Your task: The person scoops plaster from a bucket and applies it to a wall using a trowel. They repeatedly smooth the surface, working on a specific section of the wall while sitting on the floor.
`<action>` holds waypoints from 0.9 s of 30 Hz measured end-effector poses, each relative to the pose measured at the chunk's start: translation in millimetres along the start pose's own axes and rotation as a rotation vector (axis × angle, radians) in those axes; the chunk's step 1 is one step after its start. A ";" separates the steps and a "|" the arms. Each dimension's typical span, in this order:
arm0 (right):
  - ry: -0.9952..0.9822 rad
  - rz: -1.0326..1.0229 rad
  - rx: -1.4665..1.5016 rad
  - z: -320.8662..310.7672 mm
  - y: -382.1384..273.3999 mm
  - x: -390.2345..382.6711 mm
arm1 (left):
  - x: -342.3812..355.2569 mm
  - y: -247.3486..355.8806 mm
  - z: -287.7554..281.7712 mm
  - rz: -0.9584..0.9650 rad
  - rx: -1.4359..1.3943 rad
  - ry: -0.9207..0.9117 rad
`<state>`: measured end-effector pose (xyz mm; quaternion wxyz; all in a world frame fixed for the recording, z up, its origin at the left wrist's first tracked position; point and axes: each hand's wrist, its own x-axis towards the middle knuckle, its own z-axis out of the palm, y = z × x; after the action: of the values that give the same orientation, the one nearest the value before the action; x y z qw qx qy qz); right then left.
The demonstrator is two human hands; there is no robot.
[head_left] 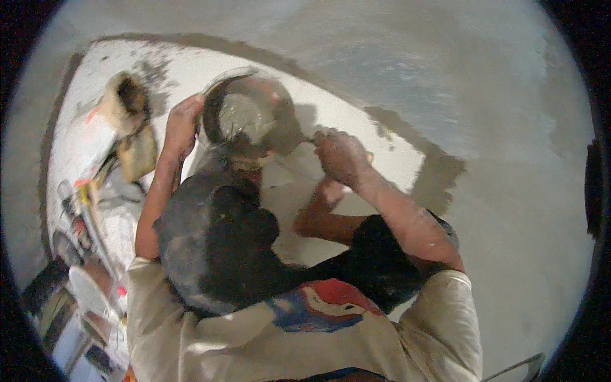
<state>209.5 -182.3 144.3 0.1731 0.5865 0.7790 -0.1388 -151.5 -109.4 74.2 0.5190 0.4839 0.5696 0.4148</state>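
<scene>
While a person [331,350] sits with legs bent, a bucket [283,105] is held just in front, grey mix [238,118] showing inside. The left hand [183,122] is clamped on the bucket's left rim. At the bucket's right side, the right hand [342,155] is closed around what looks like a trowel [294,141]; whether its tip is in the mix, I cannot tell. Well right of the bucket, a broad grey surface [509,134] looks already coated. A darker band [439,175] curves beyond the bucket and down its right, edging a pale patch [191,56] that seems uncovered around it, so the work appears partly done. Left of the bucket lie a stained container [113,109], a yellowish block [138,156] and blurred tools [95,219].
</scene>
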 end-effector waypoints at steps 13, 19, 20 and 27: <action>0.106 -0.112 0.085 -7.4 -120.7 107.1 | 44.2 -23.3 -71.6 -0.095 -0.197 0.033; 0.230 -0.231 0.026 30.6 -128.1 104.1 | 26.0 7.3 -44.7 -0.116 -0.113 0.034; 0.268 -0.280 0.046 35.9 -128.2 103.8 | 23.5 12.0 -39.9 -0.097 -0.069 0.059; 0.362 -0.282 0.234 61.8 -132.8 102.3 | 16.0 14.7 -28.8 -0.047 -0.054 0.077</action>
<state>62.5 -155.9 46.1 -0.0593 0.5035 0.8500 -0.1433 -178.2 -90.1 88.9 0.5191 0.4397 0.5890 0.4362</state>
